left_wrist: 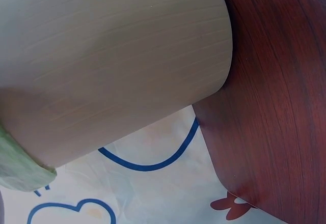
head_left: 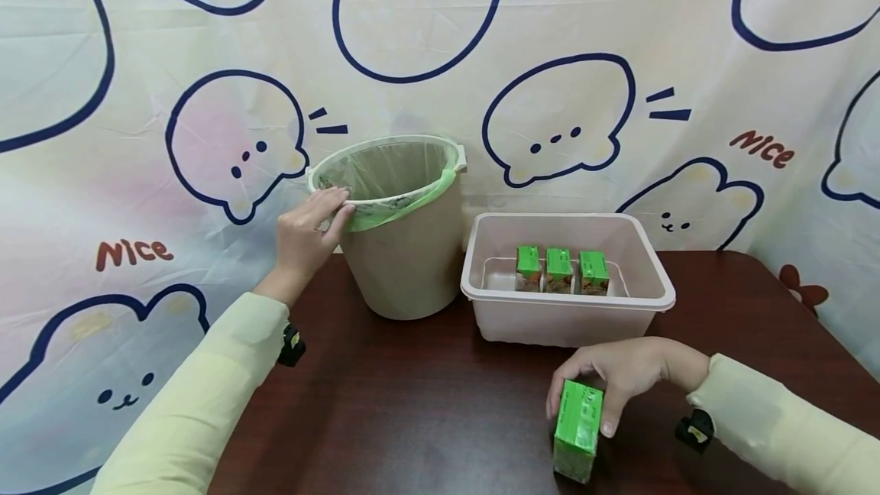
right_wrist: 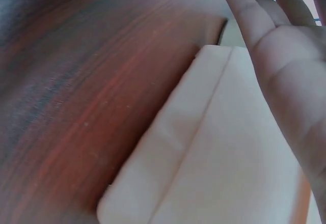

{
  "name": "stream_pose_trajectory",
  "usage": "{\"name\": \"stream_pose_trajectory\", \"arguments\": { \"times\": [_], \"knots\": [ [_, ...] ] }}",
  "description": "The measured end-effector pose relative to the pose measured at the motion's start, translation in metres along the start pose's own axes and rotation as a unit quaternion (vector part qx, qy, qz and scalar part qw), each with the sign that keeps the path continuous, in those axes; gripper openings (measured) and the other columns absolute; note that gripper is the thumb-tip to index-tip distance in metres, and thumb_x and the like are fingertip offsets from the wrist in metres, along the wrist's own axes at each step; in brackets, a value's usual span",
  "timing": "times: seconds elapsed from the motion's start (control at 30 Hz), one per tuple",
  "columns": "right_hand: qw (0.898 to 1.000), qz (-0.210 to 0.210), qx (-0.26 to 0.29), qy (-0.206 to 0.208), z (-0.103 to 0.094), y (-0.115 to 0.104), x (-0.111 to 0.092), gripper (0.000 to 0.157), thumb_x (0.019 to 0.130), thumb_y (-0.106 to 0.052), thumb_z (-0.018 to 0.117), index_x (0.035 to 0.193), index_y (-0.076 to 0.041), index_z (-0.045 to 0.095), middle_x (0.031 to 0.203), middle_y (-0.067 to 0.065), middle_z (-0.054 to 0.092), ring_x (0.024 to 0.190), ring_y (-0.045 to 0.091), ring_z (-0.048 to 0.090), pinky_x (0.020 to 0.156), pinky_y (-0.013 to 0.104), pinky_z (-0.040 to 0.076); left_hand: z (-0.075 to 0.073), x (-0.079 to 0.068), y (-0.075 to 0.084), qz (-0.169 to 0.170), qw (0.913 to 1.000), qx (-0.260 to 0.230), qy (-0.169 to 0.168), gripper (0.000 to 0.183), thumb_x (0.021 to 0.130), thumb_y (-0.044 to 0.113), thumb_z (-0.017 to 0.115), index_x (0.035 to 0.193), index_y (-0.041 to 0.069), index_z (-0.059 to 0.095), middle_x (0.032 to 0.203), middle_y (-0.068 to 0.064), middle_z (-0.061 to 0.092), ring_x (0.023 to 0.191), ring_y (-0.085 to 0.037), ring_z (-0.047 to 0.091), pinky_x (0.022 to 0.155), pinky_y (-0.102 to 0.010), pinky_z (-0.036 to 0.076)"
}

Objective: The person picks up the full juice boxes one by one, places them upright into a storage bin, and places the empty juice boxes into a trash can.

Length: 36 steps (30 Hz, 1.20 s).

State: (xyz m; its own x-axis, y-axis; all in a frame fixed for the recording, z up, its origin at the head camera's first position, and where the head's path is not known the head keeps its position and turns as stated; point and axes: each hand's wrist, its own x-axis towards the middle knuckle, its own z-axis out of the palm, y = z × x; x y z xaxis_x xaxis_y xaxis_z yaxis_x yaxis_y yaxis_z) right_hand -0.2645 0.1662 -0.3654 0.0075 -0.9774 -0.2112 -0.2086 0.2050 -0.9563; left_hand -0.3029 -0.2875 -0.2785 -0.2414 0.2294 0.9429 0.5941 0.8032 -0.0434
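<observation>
My left hand (head_left: pixel 309 231) is at the near left rim of a beige trash can (head_left: pixel 406 273), pinching the rim where a green trash bag (head_left: pixel 406 208) folds over it. The bag lines the inside of the can. In the left wrist view the can's side (left_wrist: pixel 117 66) fills much of the picture, and the hand itself hardly shows. Near the table's front, my right hand (head_left: pixel 629 373) grips a small green box (head_left: pixel 577 430) between thumb and fingers. In the right wrist view the palm and fingers (right_wrist: pixel 290 46) show, with only a sliver of green at the top corner.
A pale pink plastic bin (head_left: pixel 564 319) stands right of the trash can, holding three small green-topped boxes (head_left: pixel 558 270) in a row. Both containers are on a dark red-brown wooden table (head_left: pixel 399 403). A cartoon-print curtain (head_left: pixel 406 105) hangs behind.
</observation>
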Motion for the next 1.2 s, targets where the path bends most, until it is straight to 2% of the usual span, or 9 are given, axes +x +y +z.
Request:
{"name": "stream_pose_trajectory", "arguments": {
  "times": [0.17,0.37,0.47,0.57,0.67,0.8,0.9,1.07,1.2],
  "knots": [
    [1.000,-0.023,0.008,0.012,-0.003,-0.009,0.001,0.052,0.082,-0.011,0.079,0.130,-0.005,0.056,0.131,0.014,0.058,0.116,0.025,0.055,0.099,0.042,0.045,-0.002,-0.002,-0.002,0.003,0.9997,0.012,-0.021,0.025,0.086,0.013,0.073,0.108,-0.001,0.073,0.107,-0.014,0.071,0.100,-0.032,0.067,0.093,-0.047,0.049],
    [0.993,-0.103,0.001,0.051,-0.002,-0.024,0.006,0.051,0.084,-0.001,0.073,0.131,0.001,0.054,0.129,0.021,0.057,0.114,0.030,0.056,0.096,0.045,0.047,-0.002,-0.002,-0.004,0.001,0.9993,0.018,-0.033,0.026,0.088,0.015,0.072,0.109,0.000,0.073,0.107,-0.015,0.070,0.101,-0.032,0.067,0.094,-0.046,0.049],
    [0.989,-0.127,-0.012,0.079,-0.003,-0.034,0.008,0.051,0.084,0.003,0.072,0.131,0.002,0.053,0.128,0.021,0.057,0.113,0.030,0.057,0.095,0.044,0.048,-0.002,-0.002,-0.004,-0.004,0.9995,0.014,-0.029,0.026,0.086,0.013,0.073,0.108,0.000,0.073,0.107,-0.014,0.071,0.100,-0.032,0.067,0.094,-0.046,0.049],
    [0.984,-0.128,-0.038,0.113,-0.005,-0.045,0.010,0.050,0.084,0.004,0.071,0.131,-0.001,0.053,0.125,0.018,0.059,0.111,0.029,0.059,0.095,0.041,0.048,-0.002,-0.003,-0.004,-0.005,0.9995,0.014,-0.029,0.025,0.087,0.013,0.073,0.108,0.000,0.073,0.107,-0.014,0.071,0.100,-0.032,0.067,0.094,-0.046,0.049],
    [0.980,-0.126,-0.045,0.147,-0.008,-0.056,0.012,0.049,0.085,0.004,0.070,0.131,-0.001,0.053,0.123,0.020,0.059,0.108,0.030,0.060,0.093,0.040,0.049,-0.003,-0.003,-0.003,-0.002,0.9994,0.018,-0.030,0.025,0.088,0.015,0.072,0.108,0.000,0.073,0.107,-0.015,0.071,0.100,-0.031,0.068,0.094,-0.045,0.049],
    [0.966,-0.117,-0.093,0.211,-0.015,-0.071,0.013,0.050,0.086,-0.001,0.072,0.132,0.000,0.051,0.120,0.019,0.060,0.103,0.028,0.061,0.090,0.038,0.051,-0.003,-0.003,-0.002,0.004,0.9992,0.023,-0.032,0.025,0.089,0.017,0.070,0.107,0.000,0.074,0.107,-0.015,0.071,0.100,-0.031,0.068,0.094,-0.044,0.049],
    [0.951,-0.107,-0.128,0.260,-0.021,-0.083,0.016,0.053,0.086,-0.005,0.073,0.134,0.001,0.051,0.120,0.016,0.060,0.102,0.027,0.061,0.088,0.037,0.052,-0.003,-0.002,-0.002,0.005,0.9992,0.024,-0.030,0.025,0.089,0.017,0.070,0.106,-0.001,0.074,0.106,-0.015,0.071,0.099,-0.031,0.068,0.094,-0.045,0.049],
    [0.940,-0.079,-0.097,0.317,-0.031,-0.106,0.021,0.056,0.087,-0.007,0.073,0.137,-0.002,0.050,0.125,0.015,0.059,0.106,0.031,0.059,0.087,0.041,0.053,-0.003,-0.002,-0.002,0.003,0.9993,0.023,-0.028,0.025,0.088,0.016,0.072,0.106,-0.001,0.074,0.106,-0.015,0.071,0.100,-0.031,0.068,0.094,-0.045,0.049],
    [0.924,-0.048,-0.092,0.368,-0.040,-0.126,0.026,0.059,0.088,-0.009,0.072,0.141,-0.006,0.047,0.122,0.015,0.059,0.105,0.031,0.058,0.085,0.041,0.054,-0.003,-0.002,-0.002,0.005,0.9993,0.024,-0.028,0.026,0.087,0.016,0.072,0.106,-0.001,0.074,0.106,-0.015,0.071,0.100,-0.032,0.068,0.093,-0.046,0.049]
  ]
}}
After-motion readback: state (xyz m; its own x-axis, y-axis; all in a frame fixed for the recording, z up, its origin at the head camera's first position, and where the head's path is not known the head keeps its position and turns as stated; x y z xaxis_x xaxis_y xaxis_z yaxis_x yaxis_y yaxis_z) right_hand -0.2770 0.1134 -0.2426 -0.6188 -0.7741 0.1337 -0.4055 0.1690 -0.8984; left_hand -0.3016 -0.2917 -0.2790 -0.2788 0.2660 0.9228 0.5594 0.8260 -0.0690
